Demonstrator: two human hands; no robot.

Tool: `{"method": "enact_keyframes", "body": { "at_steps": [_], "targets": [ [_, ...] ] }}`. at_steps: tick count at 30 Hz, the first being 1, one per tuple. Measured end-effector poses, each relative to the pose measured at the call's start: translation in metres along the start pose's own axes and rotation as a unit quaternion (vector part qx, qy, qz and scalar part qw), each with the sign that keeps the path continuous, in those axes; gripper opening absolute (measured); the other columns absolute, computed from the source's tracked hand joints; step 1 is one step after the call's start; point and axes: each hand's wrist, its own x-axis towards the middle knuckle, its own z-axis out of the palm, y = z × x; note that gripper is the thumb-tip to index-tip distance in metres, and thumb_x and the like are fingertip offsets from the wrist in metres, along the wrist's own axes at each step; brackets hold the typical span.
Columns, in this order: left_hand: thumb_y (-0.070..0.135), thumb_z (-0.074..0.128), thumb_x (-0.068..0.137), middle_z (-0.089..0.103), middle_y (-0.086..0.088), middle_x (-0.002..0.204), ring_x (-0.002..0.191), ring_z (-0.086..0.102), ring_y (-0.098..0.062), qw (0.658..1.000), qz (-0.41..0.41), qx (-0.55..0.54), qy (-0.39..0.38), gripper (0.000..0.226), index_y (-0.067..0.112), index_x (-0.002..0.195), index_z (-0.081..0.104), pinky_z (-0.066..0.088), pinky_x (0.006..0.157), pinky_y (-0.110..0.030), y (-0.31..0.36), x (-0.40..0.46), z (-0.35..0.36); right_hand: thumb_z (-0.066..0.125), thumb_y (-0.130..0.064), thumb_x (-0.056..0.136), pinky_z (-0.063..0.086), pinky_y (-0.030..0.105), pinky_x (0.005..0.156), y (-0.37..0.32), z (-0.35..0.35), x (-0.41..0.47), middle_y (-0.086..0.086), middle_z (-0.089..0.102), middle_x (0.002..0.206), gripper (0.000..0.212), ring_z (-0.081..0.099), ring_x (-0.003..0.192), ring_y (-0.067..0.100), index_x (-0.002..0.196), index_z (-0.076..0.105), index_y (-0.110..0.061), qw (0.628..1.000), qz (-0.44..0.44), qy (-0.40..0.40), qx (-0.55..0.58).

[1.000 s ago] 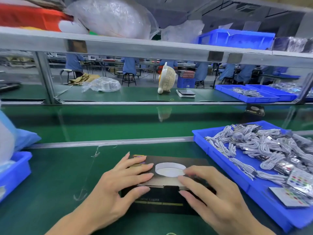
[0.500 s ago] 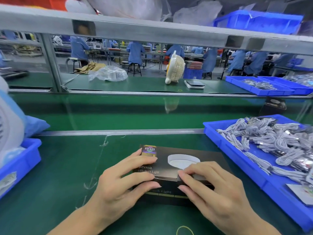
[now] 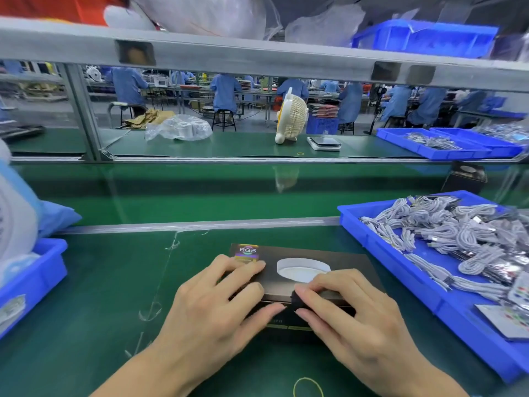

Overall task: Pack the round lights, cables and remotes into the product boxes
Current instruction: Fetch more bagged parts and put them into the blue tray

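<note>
A dark product box (image 3: 272, 255) with an RGB sticker and a printed white round light lies flat on the green mat in front of me. My left hand (image 3: 217, 305) rests on its left half, fingers spread flat over the lid and thumb at the front edge. My right hand (image 3: 352, 319) pinches the dark front flap between index finger and thumb. Bundled grey cables (image 3: 446, 233) fill a blue tray (image 3: 352, 219) to the right, with remotes (image 3: 518, 290) at its near end. What is inside the box is hidden.
A blue bin (image 3: 37, 279) holding a blue-and-white bag (image 3: 17, 219) stands at the left. Behind the mat runs a green conveyor belt (image 3: 200, 190) carrying another dark box (image 3: 466, 179). A yellow rubber band (image 3: 307, 386) lies near my wrists. A metal shelf frame crosses overhead.
The box lid has come down flat. My right fingers have slid from the lid to the front flap, and my left thumb has moved to the front edge.
</note>
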Motion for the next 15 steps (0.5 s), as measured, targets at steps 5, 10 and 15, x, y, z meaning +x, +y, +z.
{"method": "enact_keyframes", "body": {
  "at_steps": [5, 10, 15],
  "targets": [
    [0.044, 0.054, 0.097, 0.067, 0.013, 0.124, 0.105, 0.059, -0.02, 0.995, -0.023, -0.086, -0.046, 0.036, 0.019, 0.076, 0.069, 0.046, 0.083, -0.035, 0.001, -0.004, -0.005, 0.071, -0.017, 0.09, 0.049, 0.03, 0.065, -0.001, -0.001, -0.001, 0.005, 0.065, 0.096, 0.017, 0.059, 0.083, 0.023, 0.101, 0.075, -0.006, 1.0, 0.01, -0.006, 0.009],
    [0.05, 0.057, 0.092, 0.073, 0.005, 0.113, 0.109, 0.066, -0.023, 0.997, -0.002, -0.026, -0.066, 0.046, 0.016, 0.062, 0.067, 0.048, 0.09, -0.034, 0.006, 0.008, -0.005, 0.071, -0.018, 0.09, 0.049, 0.028, 0.065, 0.0, -0.001, 0.0, 0.003, 0.065, 0.098, 0.017, 0.059, 0.085, 0.021, 0.103, 0.074, -0.008, 1.0, 0.013, -0.012, 0.019],
    [0.034, 0.08, 0.074, 0.071, 0.005, 0.12, 0.112, 0.066, -0.011, 0.912, -0.223, -0.344, 0.029, 0.024, 0.015, 0.088, 0.075, 0.052, 0.097, -0.033, -0.009, -0.003, -0.012, 0.072, -0.017, 0.089, 0.049, 0.024, 0.062, 0.002, 0.0, -0.001, -0.001, 0.067, 0.097, 0.016, 0.056, 0.082, 0.018, 0.101, 0.075, -0.007, 0.999, 0.02, 0.002, 0.034]
  ]
}}
